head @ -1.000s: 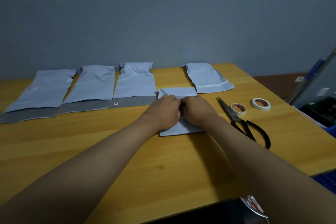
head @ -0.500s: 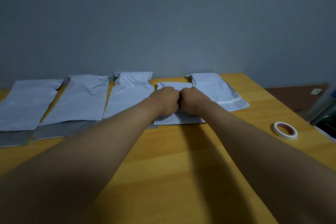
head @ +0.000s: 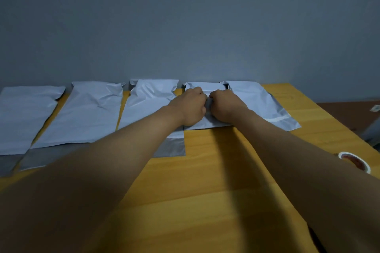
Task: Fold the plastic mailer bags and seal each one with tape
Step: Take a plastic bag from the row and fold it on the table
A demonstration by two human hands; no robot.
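A folded white mailer bag [head: 205,88] lies near the back of the wooden table [head: 216,170], between two other bags. My left hand [head: 190,107] and my right hand [head: 226,107] sit side by side on it with fingers curled, gripping the bag at its middle. Their knuckles almost touch. The fingertips are hidden under the hands. A roll of tape [head: 354,162] lies at the table's right edge, apart from both hands.
Three unfolded white mailer bags [head: 86,115] with grey flaps lie in a row to the left. Another folded bag [head: 265,104] sits just to the right of the held one. A grey wall stands behind the table.
Both hands have pushed the folded bag away from me toward the wall, into the row of bags. The view tilted up, so the scissors and one tape roll left the frame.
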